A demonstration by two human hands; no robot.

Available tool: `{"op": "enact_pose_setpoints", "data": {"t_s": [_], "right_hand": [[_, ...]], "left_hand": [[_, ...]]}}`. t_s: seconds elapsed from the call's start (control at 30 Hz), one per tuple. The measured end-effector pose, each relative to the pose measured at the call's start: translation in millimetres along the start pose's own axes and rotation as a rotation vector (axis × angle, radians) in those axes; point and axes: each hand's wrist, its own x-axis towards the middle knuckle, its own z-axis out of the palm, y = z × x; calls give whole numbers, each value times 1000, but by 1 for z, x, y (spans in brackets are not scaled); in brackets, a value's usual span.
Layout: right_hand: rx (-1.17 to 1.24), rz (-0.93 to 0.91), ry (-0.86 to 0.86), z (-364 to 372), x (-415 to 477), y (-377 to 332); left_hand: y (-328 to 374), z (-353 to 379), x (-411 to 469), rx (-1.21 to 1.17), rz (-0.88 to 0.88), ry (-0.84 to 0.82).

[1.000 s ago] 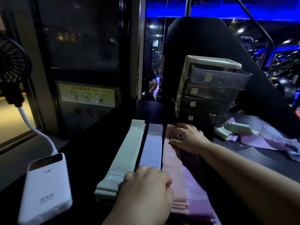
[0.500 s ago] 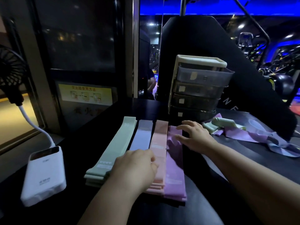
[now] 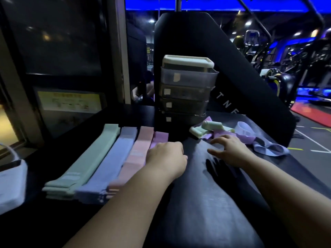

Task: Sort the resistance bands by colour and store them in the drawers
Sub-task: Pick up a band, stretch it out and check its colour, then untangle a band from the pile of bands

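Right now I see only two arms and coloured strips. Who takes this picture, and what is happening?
No machine is here: a person wears a camera on the head, so the picture looks down at their hands. On the black table lie a green stack, a blue stack, a pink stack and a purple stack of resistance bands. The left hand, fingers curled, lies over the purple stack; whether it grips a band cannot be seen. The right hand, fingers spread, holds nothing and hovers near a loose pile of bands beside the drawer unit.
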Motion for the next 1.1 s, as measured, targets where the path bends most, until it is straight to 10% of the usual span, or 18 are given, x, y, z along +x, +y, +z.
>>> {"op": "enact_pose_setpoints", "data": {"t_s": [0.43,1.1], "right_hand": [[0,357,220,-32,0,113],[-5,363,164,-3,41,146]], "left_hand": [[111,73,119,-89,-34,-3],[110,104,220,-128,-46,-24]]}}
